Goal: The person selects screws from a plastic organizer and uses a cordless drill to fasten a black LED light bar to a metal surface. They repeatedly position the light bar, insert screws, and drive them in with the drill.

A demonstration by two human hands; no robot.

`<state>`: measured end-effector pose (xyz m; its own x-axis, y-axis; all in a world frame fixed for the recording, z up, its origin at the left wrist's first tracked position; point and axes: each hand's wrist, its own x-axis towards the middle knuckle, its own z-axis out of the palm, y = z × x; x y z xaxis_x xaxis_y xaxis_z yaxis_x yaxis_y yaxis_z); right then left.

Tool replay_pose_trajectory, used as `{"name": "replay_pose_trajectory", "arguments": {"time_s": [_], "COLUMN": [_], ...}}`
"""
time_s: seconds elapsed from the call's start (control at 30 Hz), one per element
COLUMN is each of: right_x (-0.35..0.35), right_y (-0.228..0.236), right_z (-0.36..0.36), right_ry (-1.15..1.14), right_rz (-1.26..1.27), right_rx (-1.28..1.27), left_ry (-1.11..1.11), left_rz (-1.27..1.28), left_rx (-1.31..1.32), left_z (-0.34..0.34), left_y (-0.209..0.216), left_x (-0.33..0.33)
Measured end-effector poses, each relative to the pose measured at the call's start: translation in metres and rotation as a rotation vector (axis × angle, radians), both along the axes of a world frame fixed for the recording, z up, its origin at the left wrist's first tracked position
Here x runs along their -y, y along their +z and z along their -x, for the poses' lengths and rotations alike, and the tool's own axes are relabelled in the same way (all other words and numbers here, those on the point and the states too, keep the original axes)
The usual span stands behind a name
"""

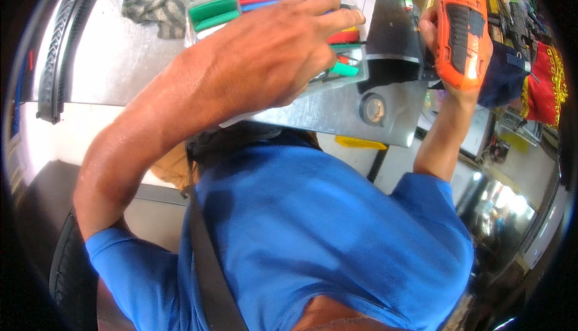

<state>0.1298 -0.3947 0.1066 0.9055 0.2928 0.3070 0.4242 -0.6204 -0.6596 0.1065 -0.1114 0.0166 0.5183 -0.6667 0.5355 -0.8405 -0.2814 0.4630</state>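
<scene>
Here, the left hand (295, 42) arches palm-down over a clear plastic box (363, 60) on the metal table (283, 117), while the right hand (428, 29) is closed around an orange and black power tool (460, 36), held up at the table's right side. The box sits directly beneath the left hand, with green, red and blue pieces (214, 9) showing around the fingers; the tool stands well apart from it, to the right. The left fingers are loosely bent and slightly parted, but whether they grip anything cannot be told, since the hand covers the middle of the box. Most of the right hand is hidden behind the tool, leaving only some finger and the wrist side visible, and the tool's upper end is cut off by the frame's top edge. A round ring-shaped item (374, 109) lies near the table's front edge; a striped cloth (159, 0) beyond the left forearm is also cropped at the top. The crowded things at the far right are hard to make out.
</scene>
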Motion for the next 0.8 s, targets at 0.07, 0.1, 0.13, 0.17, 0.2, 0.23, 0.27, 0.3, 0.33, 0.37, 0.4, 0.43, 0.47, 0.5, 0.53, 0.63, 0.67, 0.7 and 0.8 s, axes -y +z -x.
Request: {"name": "replay_pose_trajectory", "arguments": {"time_s": [0.07,0.1,0.13,0.17,0.2,0.23,0.27,0.3,0.33,0.37,0.4,0.43,0.47,0.5,0.53,0.63,0.67,0.7,0.8], "right_x": [0.002,0.003,0.004,0.004,0.002,0.002,0.002,0.002,0.001,-0.001,-0.004,-0.005,-0.006,-0.004,-0.005,-0.008,-0.009,-0.009,-0.005], "right_y": [0.001,0.003,0.004,0.005,0.003,0.003,0.003,0.002,0.000,-0.002,0.001,0.004,0.006,0.003,0.001,0.005,0.007,0.006,0.009], "right_z": [-0.002,-0.001,0.000,0.001,0.001,0.001,0.001,-0.001,-0.001,-0.002,0.000,0.001,0.002,-0.001,-0.002,-0.001,0.000,0.000,-0.001], "right_ry": [0.003,-0.007,-0.019,-0.033,-0.042,-0.045,-0.050,-0.041,-0.036,-0.032,-0.043,-0.057,-0.072,-0.076,-0.072,-0.077,-0.084,-0.089,-0.035], "right_rz": [0.034,0.021,0.002,-0.018,-0.048,-0.053,-0.058,-0.042,-0.042,-0.043,-0.049,-0.060,-0.072,-0.099,-0.113,-0.129,-0.136,-0.160,-0.055], "right_rx": [0.029,0.020,0.010,-0.001,-0.017,-0.020,-0.023,-0.018,-0.019,-0.019,-0.018,-0.028,-0.038,-0.066,-0.084,-0.107,-0.112,-0.119,-0.084], "left_ry": [0.005,-0.011,-0.025,-0.033,-0.033,-0.033,-0.052,-0.063,-0.075,-0.077,-0.092,-0.106,-0.084,-0.050,-0.015,-0.037,-0.048,-0.054,-0.041], "left_rz": [-0.006,0.000,0.006,-0.007,-0.024,-0.041,-0.090,-0.143,-0.196,-0.203,-0.200,-0.198,-0.138,-0.087,-0.037,-0.025,-0.025,-0.030,-0.015], "left_rx": [0.007,0.006,0.005,0.009,0.009,0.009,-0.026,-0.065,-0.105,-0.111,-0.109,-0.108,-0.064,-0.027,0.009,0.009,0.011,0.012,0.029], "left_z": [-0.003,-0.004,-0.005,-0.007,-0.007,-0.007,-0.007,-0.007,-0.007,-0.007,-0.008,-0.010,-0.010,-0.007,-0.005,-0.007,-0.008,-0.009,-0.009], "left_y": [0.001,0.002,0.003,0.004,0.004,0.004,0.007,0.011,0.012,0.012,0.014,0.015,0.012,0.005,0.000,0.000,0.001,0.001,0.004], "left_x": [-0.002,-0.002,-0.002,-0.002,-0.002,-0.002,-0.003,-0.005,-0.006,-0.005,-0.005,-0.004,-0.003,-0.001,0.000,0.001,0.001,0.001,0.006]}}
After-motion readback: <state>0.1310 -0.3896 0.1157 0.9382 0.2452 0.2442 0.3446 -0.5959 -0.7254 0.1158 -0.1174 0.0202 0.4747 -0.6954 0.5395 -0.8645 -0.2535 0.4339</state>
